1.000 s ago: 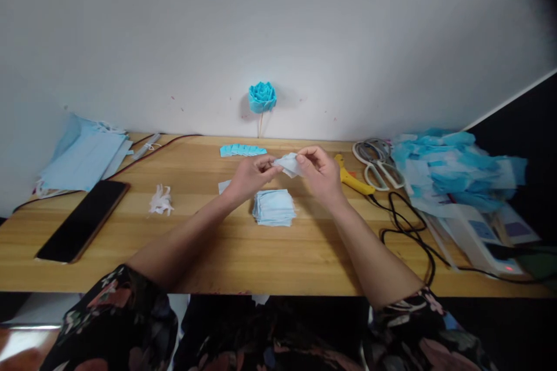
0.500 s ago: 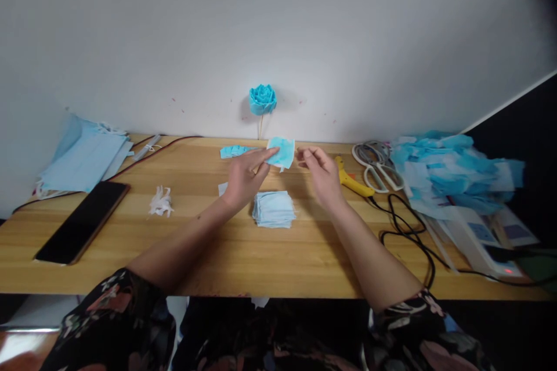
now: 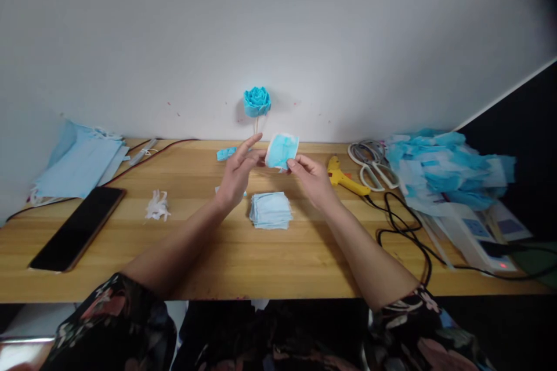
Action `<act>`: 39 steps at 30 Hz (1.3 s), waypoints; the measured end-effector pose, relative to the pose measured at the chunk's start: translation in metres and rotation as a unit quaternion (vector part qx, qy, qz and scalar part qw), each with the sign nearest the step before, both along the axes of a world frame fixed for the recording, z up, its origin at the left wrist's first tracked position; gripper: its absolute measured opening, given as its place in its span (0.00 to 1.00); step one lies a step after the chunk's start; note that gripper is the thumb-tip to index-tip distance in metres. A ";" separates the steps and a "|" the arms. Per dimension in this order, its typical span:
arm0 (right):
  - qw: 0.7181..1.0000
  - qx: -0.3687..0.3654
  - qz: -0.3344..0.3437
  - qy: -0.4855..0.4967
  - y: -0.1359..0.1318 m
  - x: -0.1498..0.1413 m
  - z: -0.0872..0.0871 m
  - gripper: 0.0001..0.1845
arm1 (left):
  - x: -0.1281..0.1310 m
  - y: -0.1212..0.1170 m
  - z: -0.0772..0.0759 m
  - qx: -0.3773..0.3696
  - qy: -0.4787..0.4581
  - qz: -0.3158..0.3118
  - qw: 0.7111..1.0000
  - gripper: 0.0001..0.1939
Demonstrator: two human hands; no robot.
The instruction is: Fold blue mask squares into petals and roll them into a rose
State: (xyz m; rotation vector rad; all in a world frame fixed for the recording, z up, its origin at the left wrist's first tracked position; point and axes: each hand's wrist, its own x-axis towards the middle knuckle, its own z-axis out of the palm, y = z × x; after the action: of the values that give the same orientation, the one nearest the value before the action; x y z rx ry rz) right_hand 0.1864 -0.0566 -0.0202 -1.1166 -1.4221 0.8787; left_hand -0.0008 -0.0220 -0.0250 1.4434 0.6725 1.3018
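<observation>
Left hand (image 3: pixel 235 175): fingers long and spread, reaching the left edge of a small, thin square of blue fabric with a whitish border (image 3: pixel 282 149); cannot tell whether they pinch it. Right hand (image 3: pixel 312 178): thumb and fingers closed, gripping the same square near its lower right corner. Step in hand, by my reading: handling one loose piece, held up blue face to the viewer. Next move, I judge, calls for a definite pinch from the left, since limp fabric sags on a single hold. The square is between the hands, raised off the pale wooden tabletop (image 3: pixel 256 266), right thumb overlapping its face.

Surroundings, left to right. Sheaf of pale-blue, flat face masks (image 3: pixel 82 159); black, slab-shaped phone (image 3: pixel 78 229), screen dark; small tangle of white fabric strips (image 3: pixel 157 206). Short strip of bright-blue folded fabric (image 3: pixel 225 154), partly behind the left hand. Bright-blue ruffled fabric rose (image 3: pixel 257 101) on a thin pale stick (its foot is hidden from me). Stack of pale-blue fabric squares (image 3: pixel 270 210), between the forearms. Beside the right hand, a yellow plastic glue gun (image 3: pixel 346 177); then white-handled scissors (image 3: pixel 378 177) and a broad heap of blue and white fabric scraps (image 3: pixel 448 168).
</observation>
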 end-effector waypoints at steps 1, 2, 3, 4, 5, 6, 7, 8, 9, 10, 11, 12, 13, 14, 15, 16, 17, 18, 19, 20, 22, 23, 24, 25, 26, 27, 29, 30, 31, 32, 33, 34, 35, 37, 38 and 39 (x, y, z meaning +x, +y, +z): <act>1.000 -0.001 0.003 -0.004 0.000 0.000 -0.001 0.19 | 0.000 0.001 0.001 -0.031 -0.018 -0.004 0.999 0.26; 1.000 -0.002 0.005 -0.008 0.001 0.000 -0.002 0.19 | 0.000 0.001 0.003 -0.053 -0.026 -0.003 0.998 0.26; 1.000 -0.003 0.007 -0.011 0.001 0.000 -0.002 0.19 | 0.001 0.001 0.004 -0.065 -0.022 0.001 0.998 0.26; 1.000 -0.004 0.008 -0.014 0.001 0.000 -0.003 0.19 | 0.001 0.000 0.006 -0.064 -0.011 0.007 0.998 0.26; 1.000 -0.005 0.009 -0.017 0.001 0.000 -0.004 0.18 | 0.002 -0.001 0.007 -0.055 0.004 0.013 0.998 0.26; 1.000 -0.004 0.009 -0.021 0.001 0.000 -0.004 0.18 | 0.002 -0.002 0.008 -0.043 0.019 0.016 0.999 0.26; 1.000 -0.003 0.006 -0.024 0.001 0.000 -0.005 0.18 | 0.003 -0.003 0.009 -0.030 0.031 0.016 0.999 0.26; 1.000 -0.002 0.005 -0.027 0.001 0.000 -0.005 0.18 | 0.004 -0.004 0.009 -0.020 0.038 0.013 0.999 0.27; 1.000 -0.001 0.003 -0.029 0.001 -0.001 -0.005 0.18 | 0.004 -0.004 0.009 -0.012 0.042 0.009 0.999 0.27; 1.000 0.000 0.001 -0.032 0.001 -0.001 -0.005 0.18 | 0.005 -0.004 0.009 -0.005 0.045 0.005 0.999 0.27; 0.999 0.001 0.001 -0.034 0.000 -0.001 -0.005 0.18 | 0.005 -0.004 0.009 0.001 0.049 0.003 0.999 0.27; 0.999 0.002 0.001 -0.038 0.000 -0.001 -0.004 0.18 | 0.005 -0.004 0.008 0.008 0.053 0.003 0.999 0.27; 0.999 0.002 0.003 -0.042 0.000 -0.001 -0.004 0.18 | 0.005 -0.003 0.007 0.013 0.059 0.006 0.998 0.26; 0.999 0.002 0.006 -0.048 0.000 -0.001 -0.003 0.18 | 0.005 -0.002 0.007 0.018 0.064 0.010 0.998 0.25; 0.998 0.002 0.007 -0.055 -0.001 -0.001 -0.002 0.18 | 0.004 -0.001 0.006 0.023 0.069 0.014 0.997 0.25; 0.998 0.004 0.009 -0.065 -0.001 0.000 -0.001 0.19 | 0.004 0.000 0.006 0.028 0.073 0.018 0.997 0.25; 0.997 0.006 0.010 -0.076 -0.001 0.001 -0.001 0.19 | 0.004 0.001 0.006 0.033 0.076 0.022 0.996 0.26; 0.996 0.010 0.010 -0.086 -0.002 0.001 0.000 0.19 | 0.003 0.002 0.006 0.037 0.077 0.025 0.996 0.26; 0.995 0.016 0.009 -0.096 -0.002 0.002 0.001 0.20 | 0.003 0.002 0.006 0.040 0.078 0.026 0.996 0.27; 0.994 0.021 0.008 -0.103 -0.002 0.003 0.002 0.20 | 0.002 0.002 0.007 0.040 0.076 0.025 0.996 0.28; 0.994 0.028 0.009 -0.106 -0.002 0.005 0.003 0.21 | 0.001 0.002 0.008 0.036 0.066 0.019 0.997 0.29; 0.994 0.027 0.011 -0.101 -0.002 0.005 0.003 0.21 | 0.001 0.001 0.008 0.033 0.060 0.015 0.998 0.29; 0.995 0.023 0.014 -0.092 -0.001 0.006 0.003 0.22 | 0.001 0.001 0.009 0.030 0.056 0.010 0.998 0.30; 0.997 0.018 0.019 -0.078 0.000 0.006 0.003 0.23 | 0.001 0.001 0.009 0.029 0.054 0.005 0.998 0.30; 0.998 0.012 0.025 -0.058 0.001 0.005 0.003 0.24 | 0.001 0.001 0.009 0.030 0.054 0.001 0.998 0.30; 0.999 0.004 0.036 -0.034 0.002 0.005 0.002 0.26 | 0.001 0.000 0.008 0.034 0.056 -0.004 0.998 0.31; 0.998 -0.014 0.063 0.013 0.005 0.004 0.000 0.29 | 0.002 -0.001 0.007 0.045 0.063 -0.012 0.997 0.31; 0.997 -0.022 0.070 0.032 0.005 0.004 -0.001 0.30 | 0.003 -0.001 0.006 0.050 0.067 -0.014 0.996 0.31; 0.996 -0.028 0.069 0.046 0.006 0.003 -0.002 0.30 | 0.004 -0.002 0.004 0.052 0.071 -0.015 0.996 0.31; 0.997 -0.029 0.057 0.053 0.006 0.003 -0.003 0.29 | 0.005 -0.002 0.003 0.052 0.075 -0.017 0.996 0.31; 0.998 -0.026 0.037 0.052 0.007 0.003 -0.003 0.27 | 0.006 -0.003 0.002 0.048 0.079 -0.020 0.995 0.31; 0.999 -0.020 0.013 0.047 0.007 0.004 -0.004 0.25 | 0.006 -0.003 0.002 0.044 0.082 -0.026 0.995 0.30; 0.999 -0.013 -0.006 0.038 0.007 0.004 -0.005 0.24 | 0.006 -0.003 0.001 0.039 0.084 -0.031 0.995 0.30; 1.000 -0.001 -0.024 0.014 0.007 0.005 -0.005 0.22 | 0.005 -0.003 0.002 0.030 0.082 -0.033 0.996 0.28; 1.000 0.004 -0.027 0.002 0.007 0.006 -0.006 0.22 | 0.005 -0.003 0.003 0.027 0.078 -0.026 0.996 0.26; 1.000 0.008 -0.028 -0.008 0.007 0.006 -0.006 0.22 | 0.004 -0.002 0.004 0.024 0.072 -0.014 0.997 0.24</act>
State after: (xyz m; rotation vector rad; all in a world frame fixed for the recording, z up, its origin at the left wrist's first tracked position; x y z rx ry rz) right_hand 0.1924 -0.0500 -0.0263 -1.1474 -1.4017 0.8200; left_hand 0.0029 -0.0244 -0.0214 1.5910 0.7172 1.2083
